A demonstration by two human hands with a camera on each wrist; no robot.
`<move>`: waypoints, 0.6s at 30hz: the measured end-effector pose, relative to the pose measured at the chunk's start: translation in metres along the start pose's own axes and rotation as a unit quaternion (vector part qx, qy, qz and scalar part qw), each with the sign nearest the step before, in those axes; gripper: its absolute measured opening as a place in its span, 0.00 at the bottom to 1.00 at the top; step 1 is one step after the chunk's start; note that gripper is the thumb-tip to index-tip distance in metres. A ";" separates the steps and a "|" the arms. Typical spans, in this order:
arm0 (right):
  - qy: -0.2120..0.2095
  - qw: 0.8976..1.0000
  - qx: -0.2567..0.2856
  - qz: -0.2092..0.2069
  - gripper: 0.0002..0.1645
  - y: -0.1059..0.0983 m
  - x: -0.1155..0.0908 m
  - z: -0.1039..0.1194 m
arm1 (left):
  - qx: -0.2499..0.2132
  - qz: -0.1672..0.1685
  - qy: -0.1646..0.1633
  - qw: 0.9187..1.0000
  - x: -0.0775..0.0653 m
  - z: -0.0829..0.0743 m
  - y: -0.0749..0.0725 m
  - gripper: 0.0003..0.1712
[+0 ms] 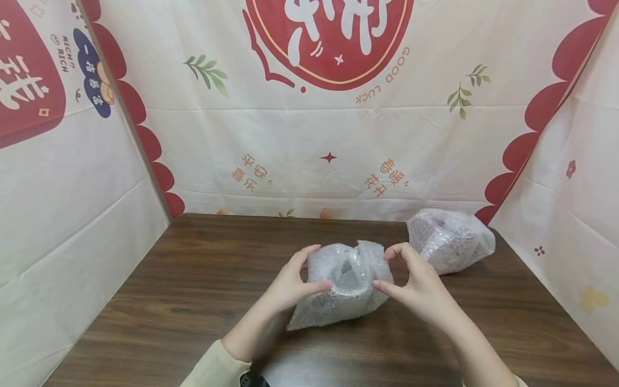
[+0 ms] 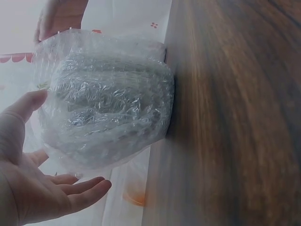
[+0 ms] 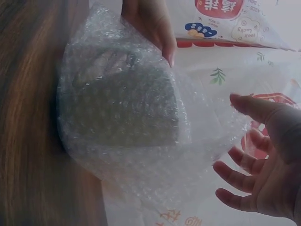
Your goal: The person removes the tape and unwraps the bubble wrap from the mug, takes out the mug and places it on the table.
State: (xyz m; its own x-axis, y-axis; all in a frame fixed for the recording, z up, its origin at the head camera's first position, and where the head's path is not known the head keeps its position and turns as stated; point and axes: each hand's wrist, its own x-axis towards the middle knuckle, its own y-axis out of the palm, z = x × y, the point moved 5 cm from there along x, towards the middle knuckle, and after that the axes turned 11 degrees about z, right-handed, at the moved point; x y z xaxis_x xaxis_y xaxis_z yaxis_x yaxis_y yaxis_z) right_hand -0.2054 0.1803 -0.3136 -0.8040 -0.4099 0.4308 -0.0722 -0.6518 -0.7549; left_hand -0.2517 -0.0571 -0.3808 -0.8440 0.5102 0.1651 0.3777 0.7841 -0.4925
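A: Setting?

B: White printed backdrop (image 1: 300, 134), hung behind and at both sides. Red medallion (image 1: 333, 70) with white characters, top centre of the frame; orange "GOOD LUCK" lettering (image 1: 384, 75), inverted, just beside it. Red scalloped borders (image 1: 537, 107) at left and right. Below, one brown wood-grain table (image 1: 203, 263).

A: Items on the table?

B: Two. First, a bubble-wrapped package (image 1: 338, 309), lower centre of the frame, resting on the table; translucent wrap, bunched at the top around a hollow, one corner pointing lower left. A greenish-grey, squarish form shows through in the right wrist view; identity cannot be told. Second, another bubble-wrapped bundle (image 1: 456, 242), right of centre, near the far edge, apart from the first.

A: Hands?

B: Left hand (image 1: 290, 285), at the package's left side: fingers extended and relaxed, thumb tip against the wrap, no clasp. Right hand (image 1: 420, 285), at the upper right of the package: fingers spaced and loosely bent, thumb and forefinger at the edge of the wrap without pinching it.

A: Accessories?

B: Pale cream sleeve (image 1: 217, 368) on the left arm, bottom of the frame; black wrist device (image 1: 253, 379) beside it, partly cut off.
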 end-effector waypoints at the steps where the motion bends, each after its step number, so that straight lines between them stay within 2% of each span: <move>1: 0.002 1.000 0.001 -0.002 0.31 0.001 0.000 0.000 | 0.001 0.001 -0.003 1.000 0.000 0.000 -0.001 0.46; 10: -0.025 0.998 -0.001 -0.058 0.37 -0.003 -0.001 -0.002 | -0.013 0.003 -0.003 1.000 -0.004 0.004 -0.008 0.44; 14: -0.011 0.997 0.007 -0.081 0.43 -0.007 -0.005 -0.005 | -0.025 0.002 0.007 1.000 -0.005 0.004 -0.012 0.44; 18: 0.008 0.994 0.037 -0.104 0.51 -0.010 -0.009 -0.009 | -0.034 0.004 0.011 0.999 -0.007 0.001 -0.016 0.44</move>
State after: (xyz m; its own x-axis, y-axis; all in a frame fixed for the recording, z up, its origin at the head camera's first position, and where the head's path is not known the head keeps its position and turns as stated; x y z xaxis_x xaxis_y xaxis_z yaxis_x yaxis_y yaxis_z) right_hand -0.2024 0.1962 -0.3145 -0.7860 -0.2513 0.5648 -0.1946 -0.7665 -0.6120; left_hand -0.2524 -0.0734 -0.3755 -0.8329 0.5233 0.1801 0.4096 0.8018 -0.4352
